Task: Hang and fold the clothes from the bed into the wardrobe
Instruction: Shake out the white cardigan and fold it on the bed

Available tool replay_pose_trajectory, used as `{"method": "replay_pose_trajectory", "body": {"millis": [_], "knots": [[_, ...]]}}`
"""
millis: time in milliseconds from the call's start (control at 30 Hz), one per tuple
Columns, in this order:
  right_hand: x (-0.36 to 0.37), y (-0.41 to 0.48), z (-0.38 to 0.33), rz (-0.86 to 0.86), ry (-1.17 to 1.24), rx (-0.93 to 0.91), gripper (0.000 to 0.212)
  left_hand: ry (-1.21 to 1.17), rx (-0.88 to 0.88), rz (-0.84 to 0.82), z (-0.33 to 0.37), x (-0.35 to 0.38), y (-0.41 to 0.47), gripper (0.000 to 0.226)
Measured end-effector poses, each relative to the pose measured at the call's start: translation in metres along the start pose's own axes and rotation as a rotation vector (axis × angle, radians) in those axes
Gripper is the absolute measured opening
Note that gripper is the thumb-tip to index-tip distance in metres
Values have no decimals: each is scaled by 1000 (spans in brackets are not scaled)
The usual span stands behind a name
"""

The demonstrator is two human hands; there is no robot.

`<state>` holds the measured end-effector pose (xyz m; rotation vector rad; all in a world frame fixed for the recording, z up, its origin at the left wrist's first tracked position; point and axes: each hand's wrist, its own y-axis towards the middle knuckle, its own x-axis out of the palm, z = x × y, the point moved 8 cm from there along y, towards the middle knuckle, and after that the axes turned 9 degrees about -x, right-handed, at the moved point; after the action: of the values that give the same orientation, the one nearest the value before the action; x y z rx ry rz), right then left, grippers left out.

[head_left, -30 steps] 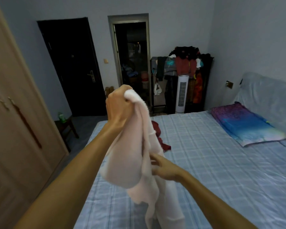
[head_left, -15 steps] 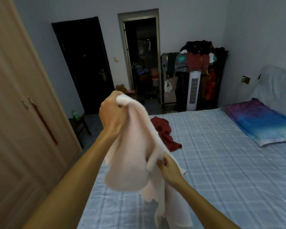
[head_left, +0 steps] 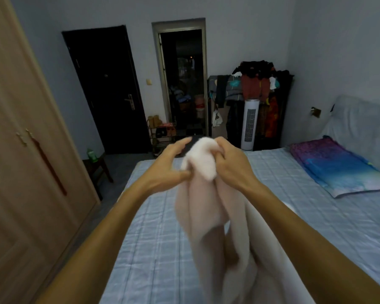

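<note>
Untangling the pink garment [head_left: 206, 211] over the bed [head_left: 305, 220]: my right hand [head_left: 230, 165] fingers pinch its bunched top, my left hand [head_left: 171, 165] fingers spread against it. Next I'd find its shoulders.

L hand [head_left: 171, 165]: bare; knuckles & tendon lines show faintly on the back; fingertips blurred, can't read my nails.
R hand [head_left: 230, 165]: bare too; knuckle ridge sharper, wrist bone stands out.
L forearm [head_left: 119, 220]: bare skin from wrist to near-left frame edge; lean, smooth, looks wider the nearer it gets to me.
R forearm [head_left: 305, 227]: same, bare from wrist to near-right corner; lean, long muscle line along the top.
Worn: can't tell, only my hands + forearms are in shot.
</note>
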<state>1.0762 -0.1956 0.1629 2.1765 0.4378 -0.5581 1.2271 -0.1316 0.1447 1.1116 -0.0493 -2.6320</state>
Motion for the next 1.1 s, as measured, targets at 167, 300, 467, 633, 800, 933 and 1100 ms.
{"method": "replay_pose_trajectory", "body": {"millis": [167,300,467,633,800,933,1100], "knots": [[-20,12,-17,-61,-58,-48,22,-126,278,32,64,8,-4,78],[-29,9,-13,-124,21,-44,18,-129,290,250,78,1,-1,32],[-16,-33,20,5,261,165,19,-142,236,415,73,18,5,5],[7,-117,50,243,203,267,22,-95,157,557,53,19,2,5],[81,-192,68,15,311,535,28,-40,176,685,62,10,-14,7],[123,-211,68,-160,262,569,15,-72,183,724,61,3,-25,8],[97,-203,101,-57,-4,664,31,-133,133,742,37,-20,-32,3]]}}
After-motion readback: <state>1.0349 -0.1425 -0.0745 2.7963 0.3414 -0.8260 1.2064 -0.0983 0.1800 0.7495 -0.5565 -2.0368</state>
